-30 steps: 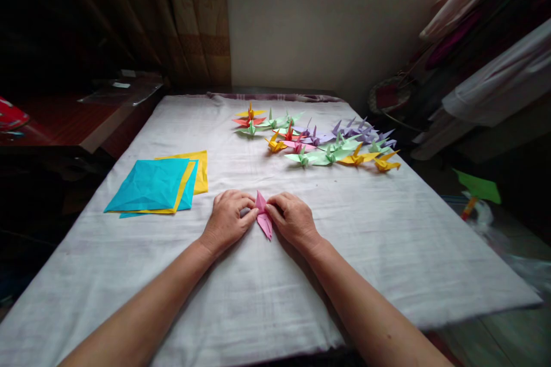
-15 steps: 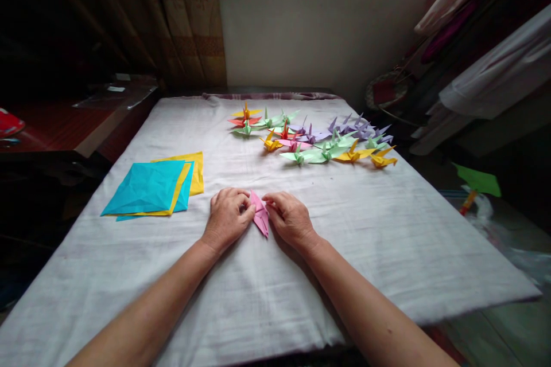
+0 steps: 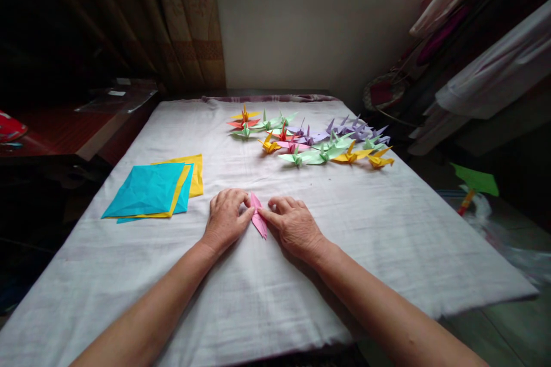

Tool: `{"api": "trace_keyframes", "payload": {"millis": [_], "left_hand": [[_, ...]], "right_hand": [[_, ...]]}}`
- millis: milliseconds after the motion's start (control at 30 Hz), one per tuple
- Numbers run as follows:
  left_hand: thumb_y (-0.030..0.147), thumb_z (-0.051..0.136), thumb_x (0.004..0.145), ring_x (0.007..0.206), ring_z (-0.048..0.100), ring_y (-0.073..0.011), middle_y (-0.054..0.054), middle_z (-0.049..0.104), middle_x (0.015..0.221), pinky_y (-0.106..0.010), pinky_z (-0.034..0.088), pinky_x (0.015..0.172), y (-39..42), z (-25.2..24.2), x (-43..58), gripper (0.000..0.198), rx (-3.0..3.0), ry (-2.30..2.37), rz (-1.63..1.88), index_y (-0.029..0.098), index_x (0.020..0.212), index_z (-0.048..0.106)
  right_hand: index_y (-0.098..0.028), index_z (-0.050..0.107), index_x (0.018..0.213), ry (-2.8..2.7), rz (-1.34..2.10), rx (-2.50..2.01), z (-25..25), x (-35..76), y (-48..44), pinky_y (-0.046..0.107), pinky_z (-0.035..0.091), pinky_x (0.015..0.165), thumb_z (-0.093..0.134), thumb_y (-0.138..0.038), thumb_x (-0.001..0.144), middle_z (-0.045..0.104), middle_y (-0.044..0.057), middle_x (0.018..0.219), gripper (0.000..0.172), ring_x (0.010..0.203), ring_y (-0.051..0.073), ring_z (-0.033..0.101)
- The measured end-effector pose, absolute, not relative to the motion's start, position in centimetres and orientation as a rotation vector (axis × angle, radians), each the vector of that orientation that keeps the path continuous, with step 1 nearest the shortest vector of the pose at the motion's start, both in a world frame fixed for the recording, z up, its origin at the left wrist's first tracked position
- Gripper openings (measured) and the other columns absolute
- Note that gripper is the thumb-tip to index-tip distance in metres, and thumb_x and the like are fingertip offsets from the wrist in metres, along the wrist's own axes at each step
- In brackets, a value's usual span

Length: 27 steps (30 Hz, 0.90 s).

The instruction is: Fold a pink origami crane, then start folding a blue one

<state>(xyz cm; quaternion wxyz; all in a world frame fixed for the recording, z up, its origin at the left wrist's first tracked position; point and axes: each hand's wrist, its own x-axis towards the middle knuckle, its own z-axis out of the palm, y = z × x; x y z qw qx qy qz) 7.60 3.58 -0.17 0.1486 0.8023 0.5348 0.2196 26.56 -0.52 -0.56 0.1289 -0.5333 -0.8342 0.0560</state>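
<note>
A narrow piece of folded pink origami paper (image 3: 260, 227) lies on the cloth between both hands, its long points running away from and toward me. My left hand (image 3: 226, 213) is closed at its left edge, thumb and forefinger pinching the side. From the right, the thumb of my right hand (image 3: 298, 227) presses on the middle of the pink paper, while its other fingers are curled and rest on the cloth. Beyond the hands stand several folded paper cranes (image 3: 326, 153) in green, yellow, purple, red and pink.
Blue and yellow paper sheets (image 3: 146, 189) lie stacked left of my hands. A white cloth (image 3: 387, 252) covers the table. At the left stands a dark red wooden surface with a clear plastic bag (image 3: 123, 100). Clothes (image 3: 486, 77) hang at the right, above a green paper piece (image 3: 477, 179).
My right thumb has moved left onto the middle of the pink paper and presses there. The paper looks narrower now. My left hand stays at its left edge.
</note>
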Motion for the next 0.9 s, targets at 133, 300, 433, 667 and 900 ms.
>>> {"api": "trace_keyframes", "payload": {"millis": [133,300,433,667,900], "left_hand": [[0.025,0.064,0.084,0.111,0.055,-0.0257,-0.002,0.068,0.109,-0.044,0.037,0.098,3.8,-0.4,7.5,0.007,2.299,1.538,0.633,0.024,0.081,0.058],[0.025,0.063,0.084,0.114,0.054,-0.0253,-0.001,0.067,0.110,-0.044,0.036,0.099,4.1,-0.5,7.3,0.003,2.291,1.504,0.613,0.025,0.083,0.061],[0.027,0.065,0.083,0.115,0.054,-0.0257,0.000,0.068,0.111,-0.045,0.037,0.098,4.5,-0.5,7.1,0.001,2.291,1.493,0.588,0.026,0.084,0.065],[0.027,0.063,0.087,0.109,0.058,-0.0247,-0.002,0.071,0.109,-0.043,0.038,0.097,3.4,-0.1,7.4,0.008,2.370,1.488,0.690,0.027,0.089,0.071],[0.022,0.054,0.092,0.107,0.062,-0.0247,-0.004,0.075,0.111,-0.045,0.039,0.098,2.6,-0.2,6.4,0.027,2.605,1.209,0.650,0.028,0.111,0.072]], "right_hand": [[-0.037,0.061,0.132,-2.468,0.113,-1.484,-0.6,26.8,-0.7,0.038,0.037,0.086,0.060,-0.027,0.094,0.062,0.009,0.123,0.039,0.106,0.026,0.053],[-0.039,0.065,0.126,-2.448,0.138,-1.498,-0.4,26.5,-0.5,0.037,0.036,0.087,0.060,-0.025,0.093,0.063,0.007,0.122,0.036,0.107,0.024,0.053],[-0.040,0.068,0.121,-2.399,0.187,-1.501,-0.7,26.5,-0.3,0.037,0.038,0.085,0.059,-0.020,0.092,0.064,0.006,0.120,0.036,0.106,0.024,0.056],[-0.031,0.075,0.106,-2.101,0.193,-1.604,-1.8,26.7,-0.9,0.037,0.042,0.087,0.057,-0.015,0.090,0.068,0.007,0.113,0.029,0.106,0.023,0.058],[-0.033,0.073,0.112,-2.082,0.205,-1.610,-1.8,26.0,-1.9,0.040,0.041,0.091,0.057,-0.014,0.089,0.066,0.007,0.122,0.034,0.111,0.024,0.057]]}}
